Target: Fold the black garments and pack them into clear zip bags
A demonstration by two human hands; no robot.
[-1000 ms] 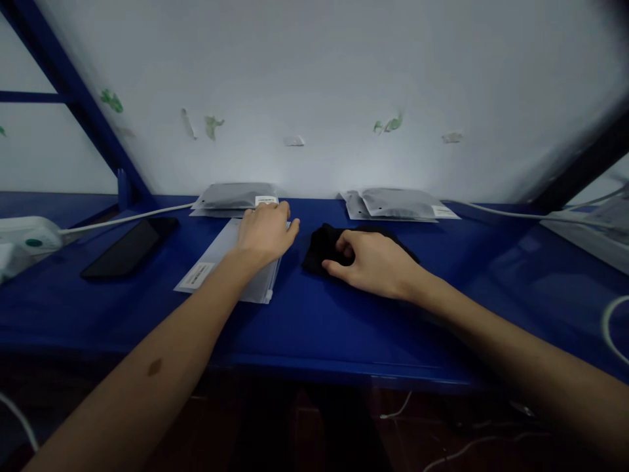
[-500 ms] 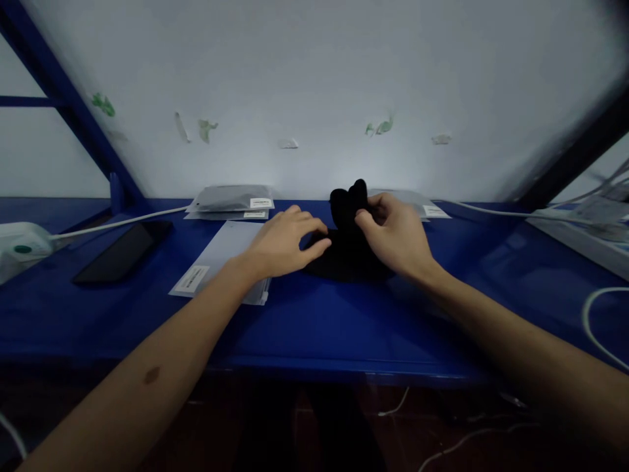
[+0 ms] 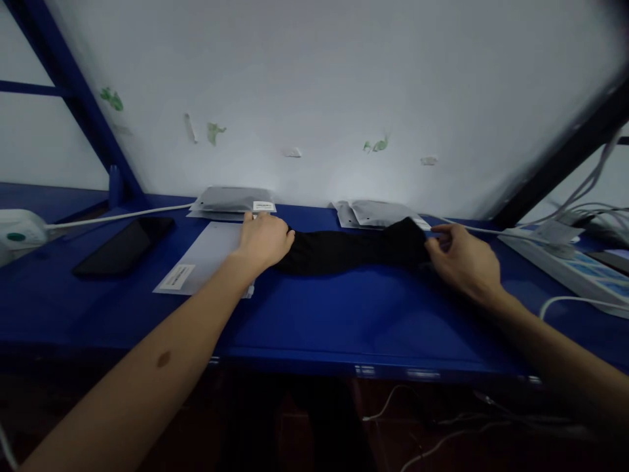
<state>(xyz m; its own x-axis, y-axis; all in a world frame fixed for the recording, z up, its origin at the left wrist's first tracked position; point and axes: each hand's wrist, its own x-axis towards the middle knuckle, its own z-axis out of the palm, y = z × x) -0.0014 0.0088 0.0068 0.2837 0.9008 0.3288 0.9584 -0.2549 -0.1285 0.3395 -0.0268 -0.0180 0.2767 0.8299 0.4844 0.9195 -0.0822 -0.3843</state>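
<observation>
A long piece of black cloth (image 3: 339, 252) lies stretched sideways across the blue table (image 3: 334, 321), its right end slightly raised. My left hand (image 3: 265, 241) is closed over its left end, with the fingertips partly hidden. At the other end, my right hand (image 3: 466, 262) pinches the cloth between thumb and fingers. Under and beside my left wrist lies a frosted zip bag (image 3: 204, 252) with a white label.
More frosted bags lie along the wall, one pile (image 3: 228, 198) at left and another (image 3: 383, 212) behind the cloth. A black phone (image 3: 125, 246) and a white power strip (image 3: 22, 226) are on the left. A white-edged box (image 3: 565, 265) and cables occupy the right.
The bunched-up black cloth is now drawn out flat and long. My right hand has moved right with one end, while my left hand has moved slightly left and closed on the other.
</observation>
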